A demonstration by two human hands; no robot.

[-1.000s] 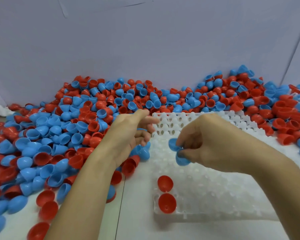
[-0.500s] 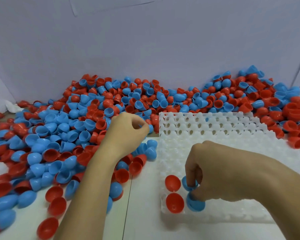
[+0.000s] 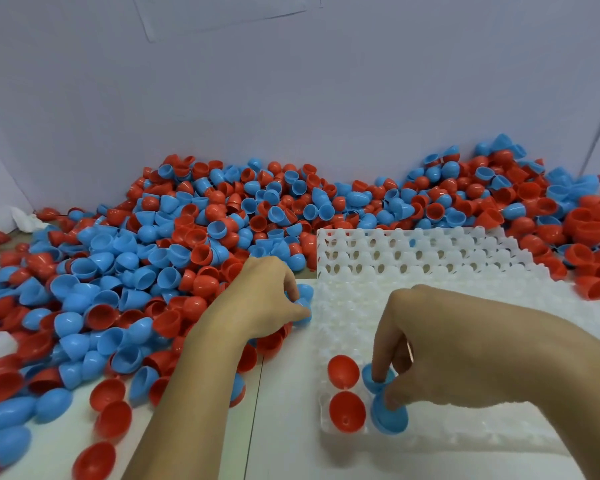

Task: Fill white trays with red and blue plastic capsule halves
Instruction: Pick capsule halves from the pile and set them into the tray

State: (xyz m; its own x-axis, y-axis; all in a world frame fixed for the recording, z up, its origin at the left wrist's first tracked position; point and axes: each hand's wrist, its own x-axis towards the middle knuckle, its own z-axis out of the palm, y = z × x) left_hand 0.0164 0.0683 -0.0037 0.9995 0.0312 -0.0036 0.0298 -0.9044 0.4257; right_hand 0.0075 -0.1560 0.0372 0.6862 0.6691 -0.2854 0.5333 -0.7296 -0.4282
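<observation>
1. White tray (image 3: 430,258): a moulded plastic tray with rows of round pockets lies on the white table (image 3: 284,427), right of centre. Its far edge touches the heap of capsule halves.
2. Heap of capsule halves (image 3: 187,237): loose red and blue plastic halves cover the left part of the table and run along the grey wall (image 3: 291,81) behind the tray to the right edge of view. Some lie with the open side up, others dome up.
3. Filled pockets: the near left corner of the tray holds two red capsule halves, the farther red half (image 3: 343,370) and the nearer red half (image 3: 347,412), both with the open side up. Just beside them on the right sit two blue halves, the farther blue half (image 3: 378,375) and the nearer blue half (image 3: 390,419).
4. Right hand (image 3: 440,351): positioned over the near left corner of the tray, fingers curled downward. One fingertip is inside the farther blue half, and another finger rests on the rim of the nearer blue half. Both blue halves sit in tray pockets.
5. Left hand (image 3: 257,303): positioned at the edge of the heap, just left of the tray. Its fingers are curled and pinch a blue capsule half (image 3: 303,303) at the tray's left border. The grip surface is partly hidden by the fingers.
6. White crumpled material (image 3: 25,216) lies at the far left by the wall; its nature cannot be told.
</observation>
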